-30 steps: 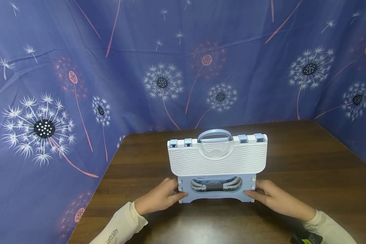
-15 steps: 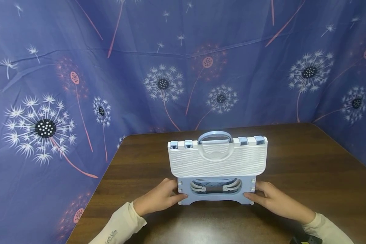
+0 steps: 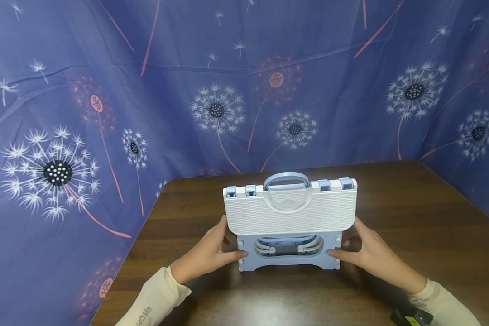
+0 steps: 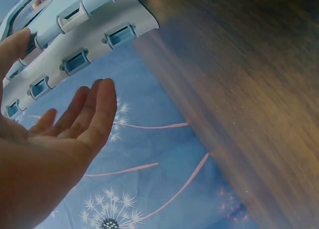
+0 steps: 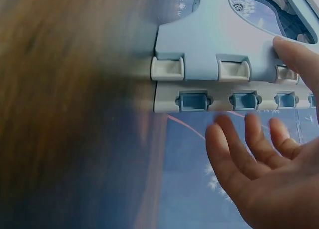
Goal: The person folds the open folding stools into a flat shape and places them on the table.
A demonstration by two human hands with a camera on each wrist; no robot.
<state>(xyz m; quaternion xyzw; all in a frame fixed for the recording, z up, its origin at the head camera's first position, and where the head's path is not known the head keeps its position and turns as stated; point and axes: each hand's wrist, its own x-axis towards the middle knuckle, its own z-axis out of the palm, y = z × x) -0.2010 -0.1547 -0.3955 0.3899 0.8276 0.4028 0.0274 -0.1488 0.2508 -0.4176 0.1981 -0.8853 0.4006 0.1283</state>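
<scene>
A folding step stool (image 3: pixel 290 218) in white and light-blue plastic stands upright on the table, its carry handle (image 3: pixel 287 176) at the top. My left hand (image 3: pixel 203 256) is at its left side, the thumb touching the lower blue leg panel (image 3: pixel 290 261). On the opposite side my right hand (image 3: pixel 376 260) has its thumb against the same panel. The left wrist view shows the left fingers (image 4: pixel 104 102) spread away from the hinged edge. Likewise, in the right wrist view the right fingers (image 5: pixel 219 144) are loosely bent, apart from the stool's side (image 5: pixel 234 97).
The stool stands on a brown wooden table (image 3: pixel 411 203). A blue curtain with dandelion prints (image 3: pixel 244 90) hangs behind it and along both sides. A black object with a yellow mark (image 3: pixel 411 318) lies at the front right, by the right sleeve.
Both hands have loosened from the stool's lower sides, their fingers lifting up and outward while the thumbs stay at the panel. The stool has stayed in place.
</scene>
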